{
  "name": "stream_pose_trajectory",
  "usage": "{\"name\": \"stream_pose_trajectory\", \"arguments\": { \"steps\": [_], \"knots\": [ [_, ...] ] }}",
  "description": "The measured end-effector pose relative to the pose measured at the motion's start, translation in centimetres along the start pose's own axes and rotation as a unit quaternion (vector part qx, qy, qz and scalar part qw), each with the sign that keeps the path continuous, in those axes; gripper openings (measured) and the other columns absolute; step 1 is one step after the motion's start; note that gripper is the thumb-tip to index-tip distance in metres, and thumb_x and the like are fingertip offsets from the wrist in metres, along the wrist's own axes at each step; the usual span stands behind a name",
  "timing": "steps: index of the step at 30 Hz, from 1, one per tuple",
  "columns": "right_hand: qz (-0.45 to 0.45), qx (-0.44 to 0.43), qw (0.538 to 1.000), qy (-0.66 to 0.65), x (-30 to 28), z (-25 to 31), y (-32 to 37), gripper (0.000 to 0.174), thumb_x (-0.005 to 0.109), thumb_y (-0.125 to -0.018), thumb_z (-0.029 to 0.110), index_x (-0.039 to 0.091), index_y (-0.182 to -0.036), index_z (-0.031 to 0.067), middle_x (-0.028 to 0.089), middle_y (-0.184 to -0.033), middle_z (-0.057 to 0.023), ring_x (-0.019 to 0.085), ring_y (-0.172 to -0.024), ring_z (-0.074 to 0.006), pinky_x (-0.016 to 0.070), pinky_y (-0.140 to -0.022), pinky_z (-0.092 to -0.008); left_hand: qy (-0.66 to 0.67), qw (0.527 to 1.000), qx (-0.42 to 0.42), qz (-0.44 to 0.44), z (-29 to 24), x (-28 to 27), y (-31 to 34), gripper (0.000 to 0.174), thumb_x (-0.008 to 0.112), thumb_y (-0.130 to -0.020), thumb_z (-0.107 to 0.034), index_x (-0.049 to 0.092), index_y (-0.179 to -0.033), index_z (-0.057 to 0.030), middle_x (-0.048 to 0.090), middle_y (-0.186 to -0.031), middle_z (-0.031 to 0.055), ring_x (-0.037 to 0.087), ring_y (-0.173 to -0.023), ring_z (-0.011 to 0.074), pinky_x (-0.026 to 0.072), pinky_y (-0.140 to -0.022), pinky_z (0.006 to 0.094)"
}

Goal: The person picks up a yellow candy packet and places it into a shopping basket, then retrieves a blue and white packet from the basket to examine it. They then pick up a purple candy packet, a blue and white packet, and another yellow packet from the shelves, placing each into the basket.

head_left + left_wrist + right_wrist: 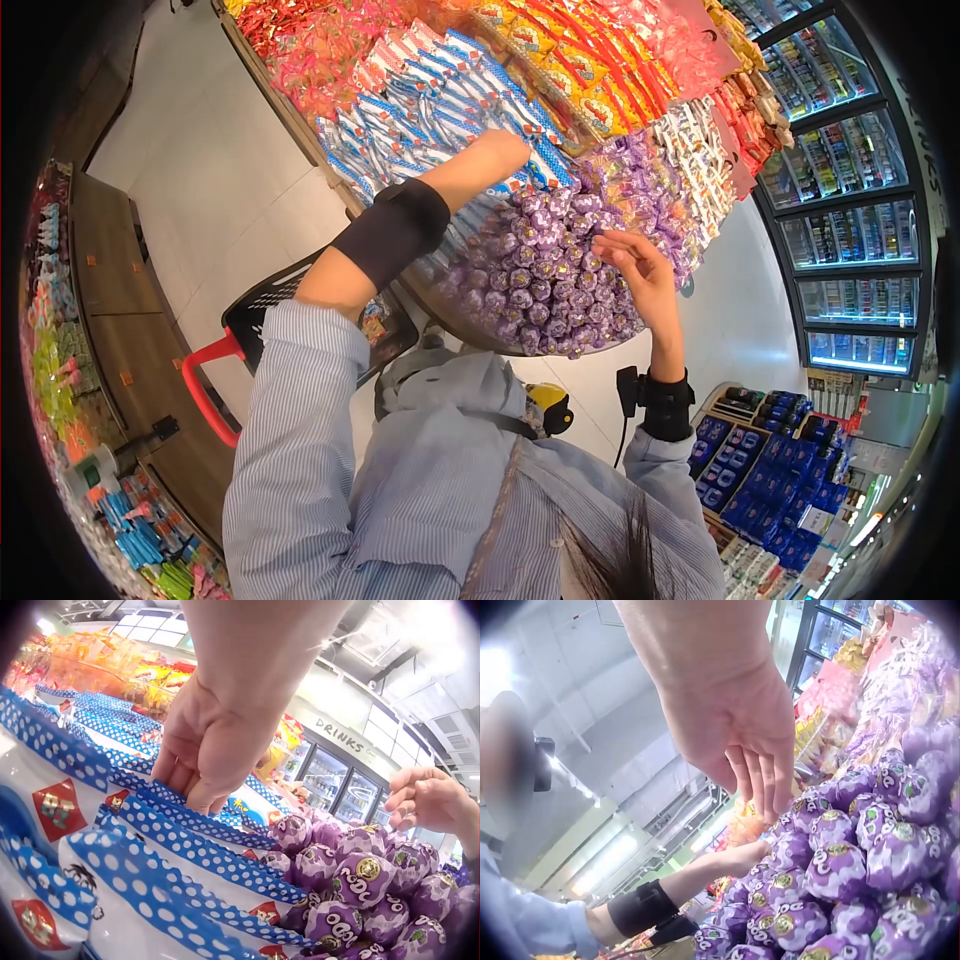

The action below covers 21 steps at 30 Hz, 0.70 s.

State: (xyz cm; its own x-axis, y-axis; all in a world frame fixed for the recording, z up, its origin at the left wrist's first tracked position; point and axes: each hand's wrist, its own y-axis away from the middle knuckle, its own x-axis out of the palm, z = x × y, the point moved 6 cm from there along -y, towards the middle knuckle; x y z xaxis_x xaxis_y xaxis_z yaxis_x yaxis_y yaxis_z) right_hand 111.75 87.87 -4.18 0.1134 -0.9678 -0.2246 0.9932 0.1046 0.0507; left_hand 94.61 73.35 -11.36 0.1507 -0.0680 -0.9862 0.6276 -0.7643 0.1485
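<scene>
My left hand (500,152) reaches into rows of white candy packets (400,120) with blue, white-dotted edges. In the left wrist view its fingers (178,777) and thumb pinch the dotted top edge of one packet (161,796); the fingertips are partly hidden behind that edge. To the right lies a heap of round candies (540,260) in purple and white wrappers. Over the heap's right side hovers my right hand (645,275), its fingers loosely bent and nothing in them. From the right wrist view, the fingertips hang close over the purple candies (832,855).
A black shopping basket (290,290) with a red handle (210,400) stands left of my body, below the display's edge. Yellow-and-red bags (570,60) fill the display's far part. Drinks fridges (840,170) line the right, and blue packs (780,490) sit on a lower-right shelf.
</scene>
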Motion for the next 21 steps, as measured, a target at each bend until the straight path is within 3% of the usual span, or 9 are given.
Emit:
{"name": "stream_pose_trajectory", "arguments": {
  "steps": [5, 8, 11, 15, 18, 21],
  "knots": [
    [-0.021, -0.028, 0.998, -0.046, 0.4, 0.2, 1.3, 0.024, 0.046, -0.086, 0.006, 0.049, -0.107, -0.0043, 0.057, -0.102, -0.0137, 0.056, -0.093, -0.0196, 0.0431, -0.083, -0.0279, 0.007, 0.999, -0.004, -0.046, -0.1, 0.8, 0.3, 0.012, 0.058, -0.066, -0.007, 0.062, -0.077, -0.0025, 0.061, -0.077, 0.0155, 0.059, -0.076, 0.0314, 0.0475, -0.065, 0.0402],
    [-0.015, -0.028, 0.997, -0.068, 0.8, -0.3, 2.1, 0.023, 0.046, -0.086, 0.006, 0.049, -0.107, -0.0043, 0.057, -0.102, -0.0139, 0.056, -0.093, -0.0197, 0.0432, -0.083, -0.0281, -0.006, 0.999, -0.022, -0.024, -0.2, 1.0, 0.4, 0.014, 0.058, -0.066, -0.008, 0.062, -0.078, -0.0029, 0.061, -0.077, 0.0153, 0.059, -0.076, 0.0313, 0.0478, -0.065, 0.0396],
    [-0.017, -0.037, 0.995, -0.086, 0.6, -0.3, 3.2, 0.023, 0.046, -0.086, 0.006, 0.048, -0.106, -0.0046, 0.057, -0.102, -0.0143, 0.056, -0.092, -0.0199, 0.0435, -0.082, -0.0286, -0.009, 0.999, -0.04, -0.009, -0.2, 1.1, 0.9, 0.017, 0.06, -0.067, -0.011, 0.062, -0.082, -0.0043, 0.061, -0.08, 0.0148, 0.059, -0.079, 0.0307, 0.0474, -0.067, 0.0394],
    [-0.035, -0.046, 0.995, -0.08, -0.6, -0.1, 4.8, 0.022, 0.046, -0.086, 0.005, 0.049, -0.106, -0.0047, 0.057, -0.101, -0.0145, 0.057, -0.091, -0.0197, 0.0443, -0.081, -0.0281, 0.082, 0.995, -0.055, -0.012, -0.3, 0.1, 3.5, 0.017, 0.056, -0.072, -0.011, 0.062, -0.086, -0.0038, 0.061, -0.088, 0.0145, 0.059, -0.083, 0.0297, 0.0467, -0.071, 0.0388],
    [-0.049, -0.049, 0.994, -0.085, -1.5, -0.5, 6.5, 0.021, 0.046, -0.086, 0.005, 0.049, -0.105, -0.004, 0.058, -0.1, -0.0142, 0.057, -0.09, -0.0195, 0.0449, -0.079, -0.0275, 0.117, 0.984, -0.059, -0.123, -1.2, -1.9, 6.7, 0.02, 0.057, -0.074, -0.015, 0.06, -0.09, -0.0041, 0.061, -0.087, 0.0127, 0.057, -0.084, 0.0305, 0.0458, -0.072, 0.0385],
    [-0.058, -0.048, 0.991, -0.109, -2.4, -1.4, 7.9, 0.021, 0.045, -0.085, 0.003, 0.049, -0.105, -0.004, 0.058, -0.1, -0.0145, 0.058, -0.089, -0.0196, 0.0448, -0.078, -0.027, 0.151, 0.949, -0.087, -0.262, -2.1, -4.1, 10.6, 0.026, 0.057, -0.077, -0.019, 0.056, -0.099, -0.0058, 0.058, -0.098, 0.0119, 0.054, -0.092, 0.0289, 0.0428, -0.077, 0.0377]
  ]
}}
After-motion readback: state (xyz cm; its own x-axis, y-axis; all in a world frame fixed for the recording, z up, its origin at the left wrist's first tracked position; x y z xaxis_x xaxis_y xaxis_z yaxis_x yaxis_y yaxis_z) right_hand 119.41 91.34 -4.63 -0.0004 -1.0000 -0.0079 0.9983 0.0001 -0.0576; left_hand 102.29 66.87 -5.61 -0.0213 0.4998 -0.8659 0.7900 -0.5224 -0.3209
